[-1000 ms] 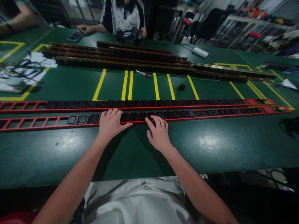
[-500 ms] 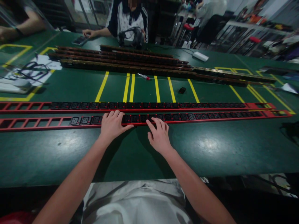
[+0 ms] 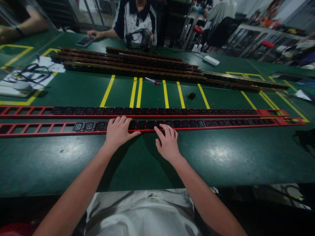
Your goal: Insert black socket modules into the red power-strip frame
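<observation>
Green table [image 3: 73,164] was seen below; near strip [image 3: 221,123] lay along it. Left hand [image 3: 119,131] and right hand [image 3: 167,141] were rested flat and unclenched on the strip, unmoved since before; nothing was gripped.

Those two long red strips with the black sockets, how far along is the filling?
Done: the far red strip carries black sockets along most of its length. In hand: the left hand and right hand press flat on the near red strip, also mostly filled. Left: the open slots at the left ends of both strips are bare.
</observation>
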Demonstrator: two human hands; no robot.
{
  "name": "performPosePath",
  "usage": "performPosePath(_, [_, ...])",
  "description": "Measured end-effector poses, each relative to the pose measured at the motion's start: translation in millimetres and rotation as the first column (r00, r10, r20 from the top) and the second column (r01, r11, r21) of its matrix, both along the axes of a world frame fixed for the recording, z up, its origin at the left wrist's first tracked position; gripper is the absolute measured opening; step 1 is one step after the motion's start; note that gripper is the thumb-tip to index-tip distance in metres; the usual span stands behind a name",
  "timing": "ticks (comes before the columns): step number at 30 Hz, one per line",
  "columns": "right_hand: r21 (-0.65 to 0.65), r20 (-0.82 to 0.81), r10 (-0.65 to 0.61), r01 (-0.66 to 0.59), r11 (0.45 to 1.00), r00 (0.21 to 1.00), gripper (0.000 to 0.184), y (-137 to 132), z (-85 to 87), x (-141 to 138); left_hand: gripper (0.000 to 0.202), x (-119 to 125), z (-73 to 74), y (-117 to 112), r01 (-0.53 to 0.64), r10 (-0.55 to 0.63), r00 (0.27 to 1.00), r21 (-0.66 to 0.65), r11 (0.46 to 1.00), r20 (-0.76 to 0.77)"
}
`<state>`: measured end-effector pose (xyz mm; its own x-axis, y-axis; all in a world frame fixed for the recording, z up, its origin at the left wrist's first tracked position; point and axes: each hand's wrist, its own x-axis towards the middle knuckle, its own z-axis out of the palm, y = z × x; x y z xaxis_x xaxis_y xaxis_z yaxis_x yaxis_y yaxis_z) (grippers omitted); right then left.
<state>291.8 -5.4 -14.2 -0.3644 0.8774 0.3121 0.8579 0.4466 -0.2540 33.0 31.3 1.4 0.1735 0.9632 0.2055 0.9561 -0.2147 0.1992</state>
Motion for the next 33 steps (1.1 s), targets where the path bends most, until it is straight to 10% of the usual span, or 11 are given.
performPosePath(33, [0.007,-0.049,0.009,-0.008,1.000,0.999,0.052,1.4,0.6,0.5,0.067,0.4,1.6,0.3,0.000,0.000,0.998,0.000,1.000,-0.067])
